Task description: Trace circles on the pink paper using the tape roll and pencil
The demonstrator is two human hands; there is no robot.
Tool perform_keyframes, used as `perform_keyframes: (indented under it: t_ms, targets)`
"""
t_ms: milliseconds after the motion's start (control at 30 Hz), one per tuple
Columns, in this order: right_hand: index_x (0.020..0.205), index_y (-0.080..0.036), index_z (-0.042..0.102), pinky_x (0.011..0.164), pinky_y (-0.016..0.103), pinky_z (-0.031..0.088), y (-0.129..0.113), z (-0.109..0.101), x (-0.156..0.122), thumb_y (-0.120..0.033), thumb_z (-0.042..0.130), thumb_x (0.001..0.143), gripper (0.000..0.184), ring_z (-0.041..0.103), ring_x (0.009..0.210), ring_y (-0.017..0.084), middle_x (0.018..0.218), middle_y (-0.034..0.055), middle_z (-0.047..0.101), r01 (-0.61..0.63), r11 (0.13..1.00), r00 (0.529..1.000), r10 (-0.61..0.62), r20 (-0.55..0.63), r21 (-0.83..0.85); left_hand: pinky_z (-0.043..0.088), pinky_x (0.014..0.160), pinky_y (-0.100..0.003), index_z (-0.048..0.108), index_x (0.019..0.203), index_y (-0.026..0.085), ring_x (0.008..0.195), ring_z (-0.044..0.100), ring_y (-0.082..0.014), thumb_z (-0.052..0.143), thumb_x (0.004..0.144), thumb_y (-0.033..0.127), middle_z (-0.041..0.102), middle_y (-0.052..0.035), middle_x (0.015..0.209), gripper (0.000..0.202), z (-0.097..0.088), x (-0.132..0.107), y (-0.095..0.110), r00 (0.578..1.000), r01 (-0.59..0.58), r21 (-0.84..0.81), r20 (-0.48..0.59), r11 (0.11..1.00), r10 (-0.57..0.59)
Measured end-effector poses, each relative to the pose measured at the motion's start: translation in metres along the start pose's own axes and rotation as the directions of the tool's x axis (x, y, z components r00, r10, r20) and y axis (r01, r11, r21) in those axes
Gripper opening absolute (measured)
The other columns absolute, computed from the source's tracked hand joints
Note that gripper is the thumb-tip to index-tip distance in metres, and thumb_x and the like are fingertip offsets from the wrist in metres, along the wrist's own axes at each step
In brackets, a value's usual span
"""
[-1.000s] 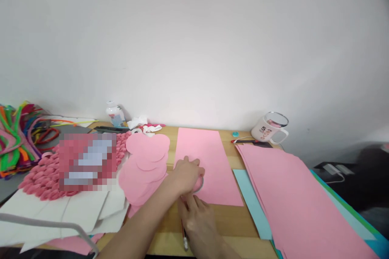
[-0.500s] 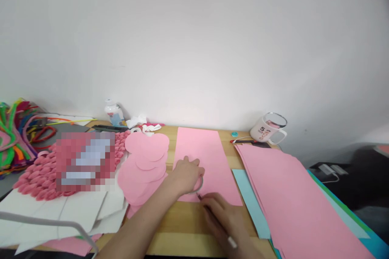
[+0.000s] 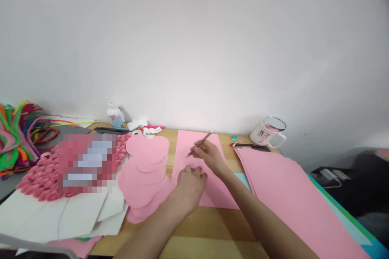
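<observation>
A sheet of pink paper (image 3: 185, 142) lies upright on the wooden table in front of me. My left hand (image 3: 192, 181) rests on it, fingers bent and pressing down on a round, grey-rimmed thing that they mostly cover. What that round thing is, I cannot make out. Just beyond, my right hand (image 3: 209, 154) grips a slim pencil (image 3: 200, 144), its tip pointing down and left at the paper. To the left of the sheet lies a pile of pink cut-outs with rounded edges (image 3: 146, 178).
A stack of pink sheets (image 3: 285, 186) lies at right, over blue paper. A mug (image 3: 263, 133) stands by the wall, near a small turquoise disc (image 3: 234, 137). At left are a chunky pink knitted piece (image 3: 39, 182), white sheets (image 3: 75, 214), a white bottle (image 3: 116, 115) and colourful fuzzy stems (image 3: 18, 137).
My right hand has moved the pencil from the sheet's near edge up to beyond my left hand. My left hand has shifted slightly and now covers more of the round thing.
</observation>
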State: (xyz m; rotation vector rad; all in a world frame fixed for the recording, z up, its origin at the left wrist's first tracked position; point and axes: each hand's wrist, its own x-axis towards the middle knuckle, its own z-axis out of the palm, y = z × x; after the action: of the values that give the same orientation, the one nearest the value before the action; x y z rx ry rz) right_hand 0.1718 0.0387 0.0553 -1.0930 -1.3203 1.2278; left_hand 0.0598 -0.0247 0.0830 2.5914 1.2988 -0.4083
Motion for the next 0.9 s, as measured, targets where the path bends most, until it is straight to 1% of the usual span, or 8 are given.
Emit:
perform_keyframes:
  t_ms: [100, 200, 300, 433, 667, 733, 800, 900]
  targets:
    - [0.091, -0.017, 0.056, 0.075, 0.033, 0.056, -0.006, 0.025, 0.011, -0.023, 0.061, 0.076, 0.017, 0.069, 0.075, 0.016, 0.083, 0.0032, 0.069, 0.0, 0.998, 0.95, 0.021, 0.311, -0.067, 0.048, 0.072, -0.039, 0.053, 0.114, 0.017, 0.102, 0.054, -0.0325, 0.066, 0.061, 0.005, 0.055, -0.0163, 0.116, 0.056, -0.002, -0.002, 0.005, 0.997, 0.071, 0.071, -0.011, 0.995, -0.07]
    - [0.089, -0.017, 0.059, 0.067, 0.026, 0.053, -0.015, 0.039, 0.014, -0.01, 0.055, 0.075, 0.017, 0.066, 0.069, 0.013, 0.076, -0.001, 0.067, 0.01, 0.976, 0.801, 0.123, 0.586, -0.217, 0.049, 0.07, -0.04, 0.052, 0.118, 0.017, 0.101, 0.056, -0.0331, 0.062, 0.064, 0.006, 0.056, -0.0171, 0.119, 0.055, 0.008, 0.004, 0.007, 0.997, 0.083, 0.084, 0.004, 0.993, -0.083]
    - [0.082, -0.017, 0.06, 0.054, 0.021, 0.048, -0.024, 0.045, 0.013, -0.007, 0.054, 0.073, 0.015, 0.063, 0.062, 0.012, 0.07, -0.0028, 0.064, 0.036, 0.916, 0.687, 0.269, 0.675, -0.401, 0.049, 0.073, -0.046, 0.048, 0.127, 0.014, 0.102, 0.056, -0.037, 0.063, 0.062, 0.007, 0.057, -0.0205, 0.12, 0.068, 0.024, 0.017, 0.007, 0.995, 0.092, 0.09, 0.02, 0.992, -0.094]
    - [0.076, -0.018, 0.059, 0.056, 0.022, 0.046, -0.028, 0.049, 0.011, -0.011, 0.059, 0.075, 0.007, 0.06, 0.061, 0.012, 0.069, -0.0033, 0.064, 0.138, 0.87, 0.633, 0.29, 0.718, -0.473, 0.048, 0.075, -0.052, 0.048, 0.132, 0.022, 0.099, 0.057, -0.039, 0.061, 0.063, 0.006, 0.059, -0.0174, 0.119, 0.072, 0.04, 0.032, 0.005, 0.992, 0.12, 0.069, 0.016, 0.99, -0.122]
    - [0.074, -0.019, 0.056, 0.055, 0.022, 0.043, -0.033, 0.057, 0.011, -0.012, 0.059, 0.077, 0.008, 0.058, 0.057, 0.013, 0.062, -0.0042, 0.062, 0.215, 0.788, 0.667, 0.314, 0.676, -0.577, 0.049, 0.072, -0.05, 0.061, 0.116, 0.021, 0.094, 0.059, -0.037, 0.061, 0.065, 0.006, 0.064, -0.0152, 0.11, 0.054, 0.036, 0.037, 0.006, 0.98, 0.179, 0.12, 0.06, 0.976, -0.188]
    - [0.074, -0.018, 0.056, 0.055, 0.023, 0.042, -0.032, 0.058, 0.014, -0.012, 0.058, 0.077, 0.008, 0.057, 0.057, 0.014, 0.065, -0.002, 0.063, 0.258, 0.733, 0.717, 0.291, 0.633, -0.629, 0.051, 0.071, -0.045, 0.057, 0.122, 0.022, 0.095, 0.059, -0.0351, 0.063, 0.063, 0.005, 0.063, -0.0153, 0.112, 0.061, 0.032, 0.032, 0.006, 0.987, 0.126, 0.119, 0.088, 0.985, -0.137]
    - [0.073, -0.018, 0.056, 0.055, 0.024, 0.041, -0.028, 0.056, 0.019, -0.013, 0.059, 0.077, 0.007, 0.058, 0.062, 0.015, 0.071, 0.0009, 0.065, 0.29, 0.675, 0.788, 0.235, 0.57, -0.679, 0.051, 0.069, -0.042, 0.051, 0.128, 0.021, 0.098, 0.058, -0.036, 0.064, 0.061, 0.003, 0.06, -0.0177, 0.118, 0.071, 0.027, 0.023, 0.006, 0.994, 0.092, 0.121, 0.046, 0.988, -0.098]
    - [0.075, -0.017, 0.057, 0.056, 0.023, 0.039, -0.016, 0.047, 0.027, -0.013, 0.06, 0.075, 0.005, 0.059, 0.066, 0.016, 0.074, 0.003, 0.067, 0.229, 0.647, 0.884, 0.175, 0.434, -0.727, 0.05, 0.066, -0.042, 0.051, 0.125, 0.015, 0.102, 0.056, -0.0394, 0.064, 0.06, 0.003, 0.056, -0.022, 0.12, 0.067, 0.016, 0.009, 0.007, 0.995, 0.095, 0.116, -0.008, 0.989, -0.095]
